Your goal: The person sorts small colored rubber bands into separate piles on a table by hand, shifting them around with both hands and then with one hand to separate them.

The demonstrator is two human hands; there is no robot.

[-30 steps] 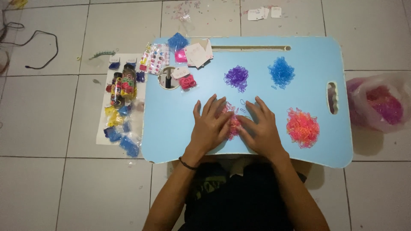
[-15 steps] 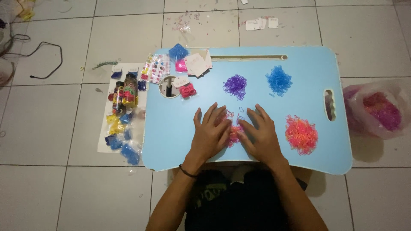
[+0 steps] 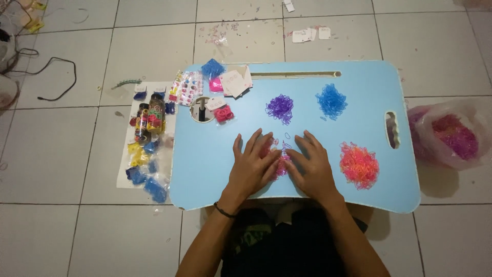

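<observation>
My left hand [image 3: 253,165] and my right hand [image 3: 309,165] lie flat, fingers spread, on a light blue lap table [image 3: 215,169]. Between and under them is a small pile of pink rubber bands [image 3: 281,163], which both hands touch. A purple pile of bands [image 3: 280,108] and a blue pile [image 3: 331,100] lie further up the table. To the right of my right hand is an orange-pink pile [image 3: 359,165]. Neither hand grips anything.
Small packets of bands and white cards [image 3: 229,82] lie at the table's top left by a round hole [image 3: 201,109]. On the floor to the left are bottles and bags of coloured bands [image 3: 147,138]. A plastic bag of pink bands [image 3: 451,134] sits right. A black cable [image 3: 51,77] lies far left.
The view has tilted, so the table sits lower in the frame. Both hands stay flat on the pink pile, with only slight finger shifts.
</observation>
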